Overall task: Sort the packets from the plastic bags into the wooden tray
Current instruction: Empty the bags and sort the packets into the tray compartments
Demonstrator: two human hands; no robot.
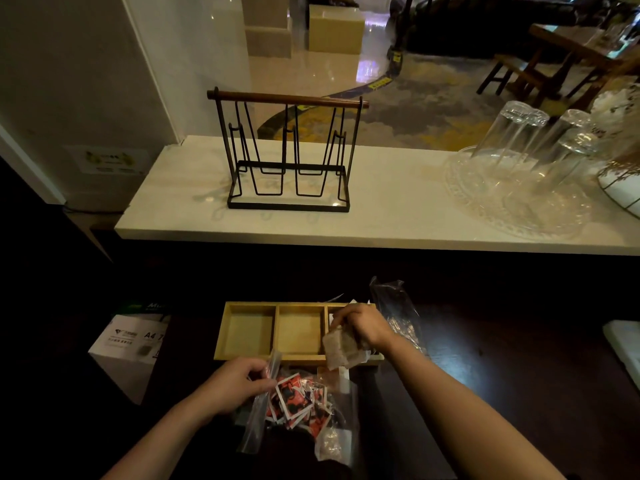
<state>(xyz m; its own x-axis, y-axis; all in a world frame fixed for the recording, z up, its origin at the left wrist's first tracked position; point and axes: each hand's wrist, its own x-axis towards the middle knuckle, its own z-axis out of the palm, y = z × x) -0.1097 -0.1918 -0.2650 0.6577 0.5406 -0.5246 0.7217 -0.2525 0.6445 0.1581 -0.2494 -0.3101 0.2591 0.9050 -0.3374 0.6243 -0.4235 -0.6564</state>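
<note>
A wooden tray (277,313) with three compartments lies on the dark table; its left and middle compartments are bare. My right hand (362,325) hovers over the right compartment and grips a bundle of pale brown packets (341,351). Nearer to me lies a clear plastic bag (311,410) holding several red, white and black packets (294,401). My left hand (239,384) pinches the open left edge of that bag. A second, crumpled clear bag (394,310) lies just right of the tray.
A white A4 paper box (128,351) stands left of the tray. Behind runs a white counter (381,216) with a black wire rack (289,150), upturned glasses (519,133) on a clear platter, and a white object (623,337) at the far right.
</note>
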